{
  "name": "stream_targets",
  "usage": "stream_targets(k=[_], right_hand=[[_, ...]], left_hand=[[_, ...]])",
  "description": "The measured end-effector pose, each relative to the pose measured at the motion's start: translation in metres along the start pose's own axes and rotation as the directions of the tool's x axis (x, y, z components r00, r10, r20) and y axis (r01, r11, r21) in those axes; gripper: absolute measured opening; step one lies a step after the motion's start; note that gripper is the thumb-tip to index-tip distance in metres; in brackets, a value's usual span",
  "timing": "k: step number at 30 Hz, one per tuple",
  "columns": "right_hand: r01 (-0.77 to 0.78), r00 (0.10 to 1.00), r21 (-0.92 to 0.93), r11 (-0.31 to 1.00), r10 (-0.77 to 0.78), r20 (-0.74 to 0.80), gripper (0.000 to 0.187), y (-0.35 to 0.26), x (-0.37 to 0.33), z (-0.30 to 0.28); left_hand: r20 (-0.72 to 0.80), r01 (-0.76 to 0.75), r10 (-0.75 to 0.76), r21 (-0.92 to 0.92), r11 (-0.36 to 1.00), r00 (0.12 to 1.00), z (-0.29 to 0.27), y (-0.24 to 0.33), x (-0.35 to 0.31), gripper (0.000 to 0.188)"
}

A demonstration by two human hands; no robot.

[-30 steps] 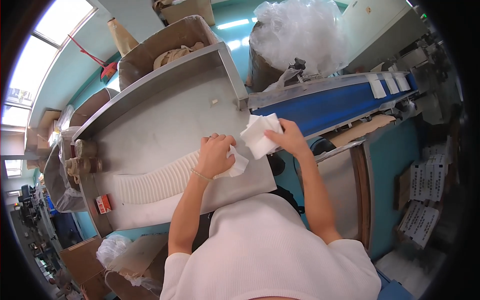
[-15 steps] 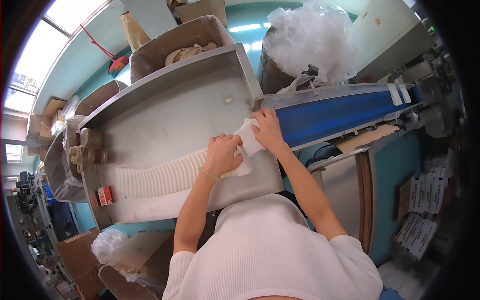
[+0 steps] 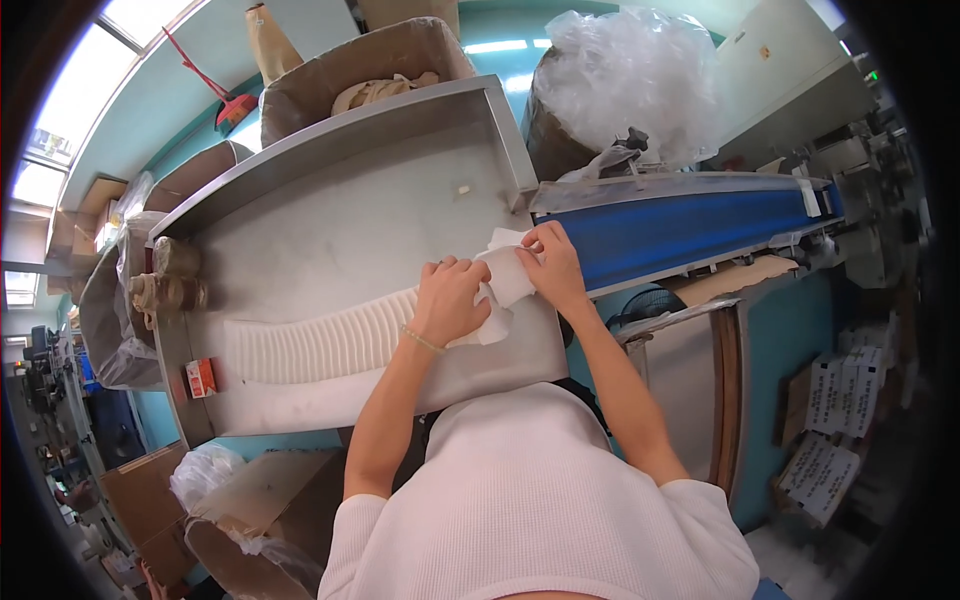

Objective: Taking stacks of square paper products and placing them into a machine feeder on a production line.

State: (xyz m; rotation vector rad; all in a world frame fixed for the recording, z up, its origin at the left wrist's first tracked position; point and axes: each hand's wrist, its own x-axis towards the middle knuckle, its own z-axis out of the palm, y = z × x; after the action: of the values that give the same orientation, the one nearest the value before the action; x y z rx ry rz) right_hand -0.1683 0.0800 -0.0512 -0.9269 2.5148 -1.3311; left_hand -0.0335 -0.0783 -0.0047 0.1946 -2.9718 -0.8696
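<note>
On the steel tray table, a long curved row of thin white packets (image 3: 310,340) stands on edge, packed close together. My left hand (image 3: 450,302) is at the right end of this row, fingers curled over white pieces there; what exactly they grip is partly hidden. A flat white packet (image 3: 510,277) lies tilted between my two hands. My right hand (image 3: 556,268) pinches its right side between thumb and fingers, beside the near end of the blue conveyor belt (image 3: 660,235). More white pieces show behind and below the packet.
Farther along the belt lies a white packet (image 3: 808,197). The table's raised metal rim (image 3: 330,135) runs along the back. Rolls of tape (image 3: 175,275) and a small red-and-white box (image 3: 200,378) sit at the left end. Behind are a cardboard box (image 3: 370,70) and a plastic-filled bin (image 3: 630,90).
My right hand has shifted slightly right and down with the packet, its fingers drawn closer together. On the belt, one white packet shows at the far end where two showed before.
</note>
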Motion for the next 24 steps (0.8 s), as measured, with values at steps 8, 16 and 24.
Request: stream_targets(k=[8,16,24], right_hand=[[-0.394,0.913,0.221,0.892,0.408,-0.023,0.021,0.017,-0.002,-0.006],[0.102,0.995,-0.409,0.907,-0.095,0.039,0.029,0.003,0.017,0.018],[-0.471,0.881,0.277,0.838,0.464,0.093,0.030,-0.008,0.013,-0.014]], left_hand=[[0.002,-0.011,0.011,0.003,1.000,1.000,0.001,-0.001,0.000,0.023],[-0.007,-0.019,0.019,0.013,1.000,1.000,0.003,-0.003,0.001,0.022],[-0.005,-0.009,0.009,0.002,1.000,1.000,0.001,-0.003,-0.001,0.026]])
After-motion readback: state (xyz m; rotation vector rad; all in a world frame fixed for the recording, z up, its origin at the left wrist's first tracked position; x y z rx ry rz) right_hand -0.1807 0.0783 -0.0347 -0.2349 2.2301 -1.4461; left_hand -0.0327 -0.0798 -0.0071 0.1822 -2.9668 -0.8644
